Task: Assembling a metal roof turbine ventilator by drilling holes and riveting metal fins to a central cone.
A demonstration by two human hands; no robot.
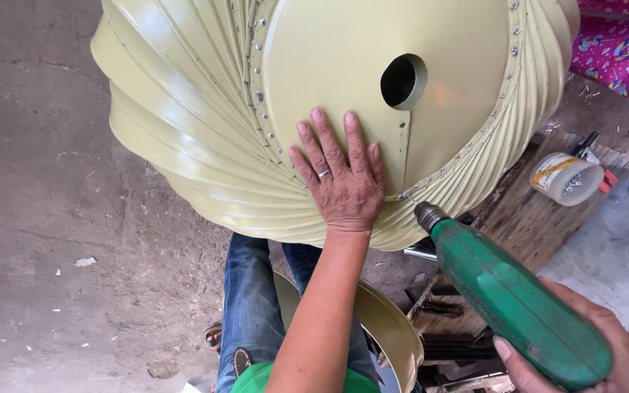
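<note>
Pale-green sheet metal is filling the upper frame: a big ribbed turbine ventilator (pixel 205 138), its curved vanes sweeping round a flat top plate with a round hole (pixel 404 81) and a ring of rivets (pixel 260 94) along the seam. The left hand (pixel 342 175) is lying flat and spread on that plate, fingers pointing up toward the hole, a ring on one finger, pressing rather than gripping. The right hand (pixel 584 356) is wrapping tight around a green power drill (pixel 515 298) at the lower right. The drill's long axis is running diagonally, from the hand at lower right up to the chuck at upper left, and its bit is pointing at the riveted seam just beside the left hand's outer edge, touching or nearly touching; the exact contact is too fine to tell. So the left hand is the one on the ventilator, the drill is coming in from its right. A white container (pixel 566 177) is sitting on the wooden counter (pixel 525 218) beyond.
</note>
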